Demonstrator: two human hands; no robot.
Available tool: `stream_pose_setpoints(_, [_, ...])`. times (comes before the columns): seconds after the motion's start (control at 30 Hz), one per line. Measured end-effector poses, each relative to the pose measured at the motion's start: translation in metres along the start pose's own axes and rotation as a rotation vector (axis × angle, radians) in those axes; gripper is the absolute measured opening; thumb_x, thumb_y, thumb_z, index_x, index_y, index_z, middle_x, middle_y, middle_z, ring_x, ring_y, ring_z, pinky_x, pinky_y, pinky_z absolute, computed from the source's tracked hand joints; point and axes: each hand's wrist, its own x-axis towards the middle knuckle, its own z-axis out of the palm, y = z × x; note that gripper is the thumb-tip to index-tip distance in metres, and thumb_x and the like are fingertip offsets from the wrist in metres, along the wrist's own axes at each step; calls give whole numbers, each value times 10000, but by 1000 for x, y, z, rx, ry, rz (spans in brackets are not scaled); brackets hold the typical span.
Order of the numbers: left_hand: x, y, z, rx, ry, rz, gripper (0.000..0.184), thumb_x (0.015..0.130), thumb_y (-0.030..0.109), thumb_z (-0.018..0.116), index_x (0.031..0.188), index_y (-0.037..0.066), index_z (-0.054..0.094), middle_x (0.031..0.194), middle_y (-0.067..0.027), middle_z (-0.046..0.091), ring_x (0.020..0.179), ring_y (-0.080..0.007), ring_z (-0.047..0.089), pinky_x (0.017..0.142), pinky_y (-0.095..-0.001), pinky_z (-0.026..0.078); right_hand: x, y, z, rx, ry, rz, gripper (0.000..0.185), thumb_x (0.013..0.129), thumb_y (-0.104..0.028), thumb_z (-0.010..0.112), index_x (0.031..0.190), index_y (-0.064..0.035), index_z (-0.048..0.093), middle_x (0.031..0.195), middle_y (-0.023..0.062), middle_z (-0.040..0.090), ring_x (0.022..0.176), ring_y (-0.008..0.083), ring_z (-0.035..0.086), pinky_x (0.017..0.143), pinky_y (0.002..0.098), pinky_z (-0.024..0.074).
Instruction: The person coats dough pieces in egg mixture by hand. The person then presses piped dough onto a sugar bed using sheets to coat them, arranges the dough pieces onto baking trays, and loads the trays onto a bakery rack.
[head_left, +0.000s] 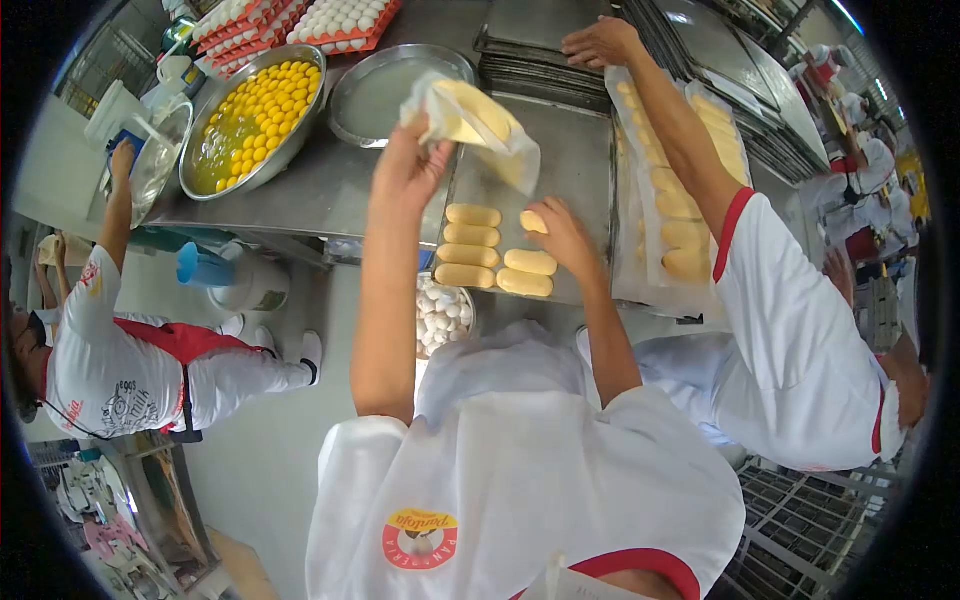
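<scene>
My left hand [412,165] is raised over the metal tray [570,150], its fingers closed on a white paper sheet [520,170]. A pale yellow oblong dough piece [484,112] lies against that sheet. Lower down, my right hand [565,240] has its fingers curled around another oblong dough piece [534,221] just above or on the tray. Several similar dough pieces [469,236] lie in a column at the tray's left, with two more dough pieces [527,273] beside them, close to my right hand.
A bowl of egg yolks [265,120] and a shallow metal pan [385,95] stand left of the tray. Egg cartons [345,20] are behind. At right, a co-worker's arm [680,130] reaches over paper strips of dough pieces [680,205]. Stacked trays [530,70] stand behind.
</scene>
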Motion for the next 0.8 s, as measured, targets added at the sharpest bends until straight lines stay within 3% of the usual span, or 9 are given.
stream_pose_setpoints(0.07, [-22, 18, 8, -277, -100, 48, 243, 884, 36, 504, 1126, 26, 524, 1046, -83, 599, 903, -188, 623, 710, -252, 569, 1, 23, 29, 19, 0, -37, 415, 689, -108, 712, 1081, -59, 586, 1068, 114, 550, 1040, 316, 502, 875, 400, 421])
stream_pose_setpoints(0.1, [-30, 25, 6, -273, -100, 48, 243, 884, 36, 504, 1126, 26, 524, 1046, -83, 599, 903, -188, 623, 710, -252, 569, 2, 30, 40, 33, -5, -80, 433, 686, -107, 717, 1097, -59, 590, 1071, 118, 549, 1035, 315, 507, 879, 393, 423])
stream_pose_setpoints(0.17, [-45, 38, -7, -259, -289, 191, 261, 875, 19, 494, 1134, 5, 519, 1069, -98, 596, 936, -199, 621, 747, -270, 568, 1, 25, 25, 41, -38, -47, 438, 682, -112, 721, 1099, -60, 595, 1065, 118, 549, 1040, 310, 505, 885, 387, 421])
stream_pose_setpoints(0.23, [-51, 49, -37, -295, -427, 204, 276, 868, 3, 478, 1142, 3, 514, 1084, -106, 591, 967, -204, 609, 797, -297, 555, -2, 28, 17, 44, -79, -16, 444, 679, -117, 726, 1101, -61, 601, 1059, 118, 548, 1045, 306, 504, 892, 381, 420])
stream_pose_setpoints(0.37, [-83, 59, -63, -331, -255, 483, 311, 870, -20, 456, 1180, -7, 474, 1146, -122, 561, 1019, -212, 588, 854, -315, 535, -1, 41, 19, 69, -82, -21, 405, 663, -138, 740, 1042, -61, 619, 982, 97, 555, 999, 298, 521, 871, 374, 425])
stream_pose_setpoints(0.47, [-100, 62, -80, -364, -130, 515, 313, 876, -10, 475, 1189, -10, 468, 1150, -122, 560, 1023, -217, 588, 866, -315, 535, -1, 43, 22, 53, -142, -49, 411, 672, -143, 738, 1055, -63, 613, 986, 101, 556, 1001, 299, 525, 883, 376, 422])
stream_pose_setpoints(0.63, [-118, 49, -110, -296, 26, 494, 317, 886, 17, 504, 1200, -7, 466, 1143, -112, 561, 1000, -195, 595, 851, -304, 544, 4, 49, 17, 154, -240, -1, 464, 693, -213, 732, 1123, -94, 604, 1077, 126, 559, 1044, 322, 518, 911, 391, 417])
stream_pose_setpoints(0.7, [-122, 36, -120, -242, 101, 493, 315, 894, 41, 522, 1200, -7, 467, 1139, -105, 562, 992, -183, 598, 842, -298, 547, 15, 57, 23, -9, -18, -2, 486, 709, -237, 726, 1153, -95, 593, 1148, 138, 551, 1034, 329, 525, 925, 404, 413])
stream_pose_setpoints(0.8, [-125, 14, -142, -150, 210, 379, 355, 910, 187, 569, 1199, 5, 471, 1121, -78, 566, 980, -159, 595, 832, -284, 546, 33, 22, 7, 45, -102, 33, 487, 724, -246, 718, 1162, -81, 587, 1154, 146, 547, 1049, 320, 519, 932, 400, 405])
